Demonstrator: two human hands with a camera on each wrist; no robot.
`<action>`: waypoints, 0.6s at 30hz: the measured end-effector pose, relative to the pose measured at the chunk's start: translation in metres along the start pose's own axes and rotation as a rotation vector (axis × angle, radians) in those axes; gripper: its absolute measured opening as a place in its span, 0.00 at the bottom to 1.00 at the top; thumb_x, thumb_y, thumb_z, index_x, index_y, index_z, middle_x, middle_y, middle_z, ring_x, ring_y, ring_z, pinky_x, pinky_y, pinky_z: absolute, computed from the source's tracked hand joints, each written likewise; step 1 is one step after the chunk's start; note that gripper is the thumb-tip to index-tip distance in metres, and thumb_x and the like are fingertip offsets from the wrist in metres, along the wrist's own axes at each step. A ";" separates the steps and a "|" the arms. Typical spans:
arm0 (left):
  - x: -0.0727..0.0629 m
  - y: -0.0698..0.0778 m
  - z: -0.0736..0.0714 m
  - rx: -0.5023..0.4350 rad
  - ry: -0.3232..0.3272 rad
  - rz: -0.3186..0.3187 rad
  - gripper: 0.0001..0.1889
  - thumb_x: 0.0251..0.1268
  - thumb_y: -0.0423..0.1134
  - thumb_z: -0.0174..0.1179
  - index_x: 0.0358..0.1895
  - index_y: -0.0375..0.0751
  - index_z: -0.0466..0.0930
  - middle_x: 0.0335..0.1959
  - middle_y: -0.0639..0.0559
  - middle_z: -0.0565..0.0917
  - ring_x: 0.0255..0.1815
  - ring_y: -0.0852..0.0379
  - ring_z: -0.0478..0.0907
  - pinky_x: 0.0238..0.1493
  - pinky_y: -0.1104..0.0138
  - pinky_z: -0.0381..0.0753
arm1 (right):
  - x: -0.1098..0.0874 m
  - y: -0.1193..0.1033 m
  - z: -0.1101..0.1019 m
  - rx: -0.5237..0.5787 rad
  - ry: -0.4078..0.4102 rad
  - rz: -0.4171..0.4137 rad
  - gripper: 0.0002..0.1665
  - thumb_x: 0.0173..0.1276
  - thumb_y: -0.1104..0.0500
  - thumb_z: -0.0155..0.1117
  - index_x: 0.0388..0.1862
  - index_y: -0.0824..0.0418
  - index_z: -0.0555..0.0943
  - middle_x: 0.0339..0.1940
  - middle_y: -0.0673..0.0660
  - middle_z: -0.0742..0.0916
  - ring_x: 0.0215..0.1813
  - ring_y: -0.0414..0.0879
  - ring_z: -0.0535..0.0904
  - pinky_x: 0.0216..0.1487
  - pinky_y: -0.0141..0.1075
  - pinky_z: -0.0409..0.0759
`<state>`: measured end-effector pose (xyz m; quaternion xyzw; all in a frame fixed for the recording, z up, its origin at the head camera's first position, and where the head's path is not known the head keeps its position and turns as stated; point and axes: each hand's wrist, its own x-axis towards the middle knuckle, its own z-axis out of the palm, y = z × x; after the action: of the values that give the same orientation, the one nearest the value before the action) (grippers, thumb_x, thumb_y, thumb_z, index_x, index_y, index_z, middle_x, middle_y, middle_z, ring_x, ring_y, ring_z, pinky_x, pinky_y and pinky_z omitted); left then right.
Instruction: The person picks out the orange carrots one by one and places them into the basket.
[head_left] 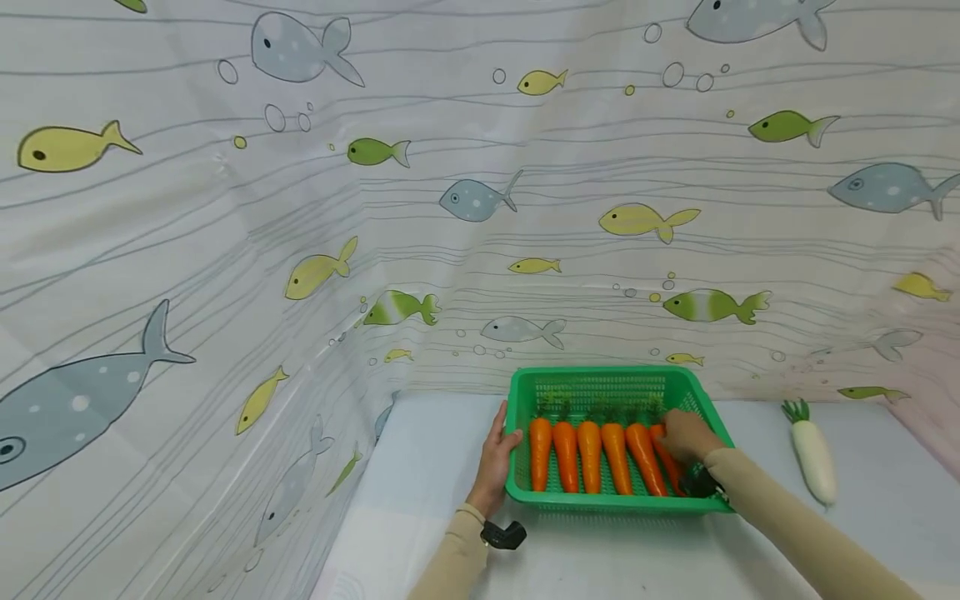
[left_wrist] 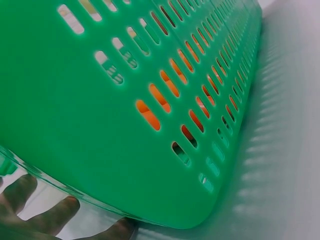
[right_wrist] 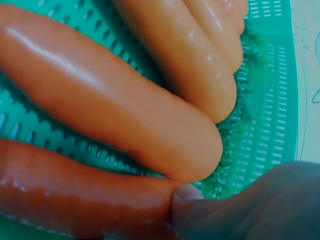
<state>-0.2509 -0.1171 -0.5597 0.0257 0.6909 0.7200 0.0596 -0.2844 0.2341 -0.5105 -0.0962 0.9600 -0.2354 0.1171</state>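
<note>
A green plastic basket (head_left: 622,501) holds several orange carrots (head_left: 588,458) in a row, their green tops toward the far wall. My left hand (head_left: 496,454) lies against the basket's left side, thumb at the rim. In the left wrist view its spread fingers (left_wrist: 52,215) touch the rim. Inside the basket at the right end, my right hand (head_left: 686,435) holds the rightmost carrot (head_left: 667,462) near its leafy end. The right wrist view shows my thumb (right_wrist: 192,195) pressed on that carrot (right_wrist: 90,197); the other fingers are hidden there.
To the right of the basket, a white radish (head_left: 813,458) with short green stems lies on the white table (head_left: 431,450). A fish-patterned sheet (head_left: 450,250) hangs behind and along the left. The basket's rim surrounds the carrots.
</note>
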 end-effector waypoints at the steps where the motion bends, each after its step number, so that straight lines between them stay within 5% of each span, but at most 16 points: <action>1: 0.000 -0.001 0.000 0.002 -0.004 -0.002 0.35 0.86 0.44 0.44 0.89 0.60 0.42 0.84 0.41 0.64 0.84 0.38 0.60 0.82 0.35 0.55 | -0.001 0.000 0.000 0.012 -0.005 0.006 0.20 0.74 0.65 0.59 0.55 0.82 0.80 0.34 0.64 0.86 0.29 0.49 0.76 0.33 0.39 0.79; 5: -0.001 -0.004 0.002 0.008 -0.014 -0.013 0.35 0.87 0.44 0.44 0.89 0.61 0.42 0.84 0.42 0.64 0.84 0.39 0.60 0.82 0.35 0.55 | -0.006 0.000 -0.002 0.074 -0.041 0.025 0.29 0.72 0.68 0.56 0.67 0.86 0.72 0.47 0.72 0.87 0.32 0.50 0.78 0.35 0.41 0.82; 12: -0.001 -0.004 0.002 0.019 -0.015 -0.010 0.35 0.87 0.44 0.44 0.89 0.63 0.43 0.84 0.41 0.64 0.84 0.38 0.61 0.82 0.34 0.56 | -0.012 -0.004 -0.014 0.085 -0.093 -0.025 0.29 0.75 0.67 0.51 0.68 0.89 0.68 0.54 0.80 0.84 0.35 0.52 0.78 0.39 0.44 0.81; 15: 0.000 -0.001 0.002 0.023 -0.010 -0.014 0.35 0.87 0.45 0.44 0.89 0.63 0.43 0.83 0.40 0.66 0.83 0.39 0.63 0.81 0.35 0.58 | -0.013 -0.007 -0.026 0.092 -0.116 -0.074 0.30 0.77 0.65 0.53 0.68 0.89 0.68 0.64 0.85 0.78 0.49 0.66 0.84 0.51 0.54 0.84; 18: 0.000 0.001 0.000 0.030 -0.003 -0.014 0.35 0.86 0.45 0.45 0.89 0.61 0.43 0.82 0.39 0.67 0.82 0.38 0.65 0.81 0.36 0.60 | -0.017 -0.009 -0.040 0.136 -0.140 -0.103 0.32 0.80 0.62 0.54 0.71 0.87 0.67 0.70 0.85 0.74 0.66 0.77 0.77 0.62 0.63 0.81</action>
<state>-0.2512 -0.1169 -0.5584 0.0226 0.7016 0.7092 0.0654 -0.2776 0.2475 -0.4692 -0.1533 0.9252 -0.2982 0.1779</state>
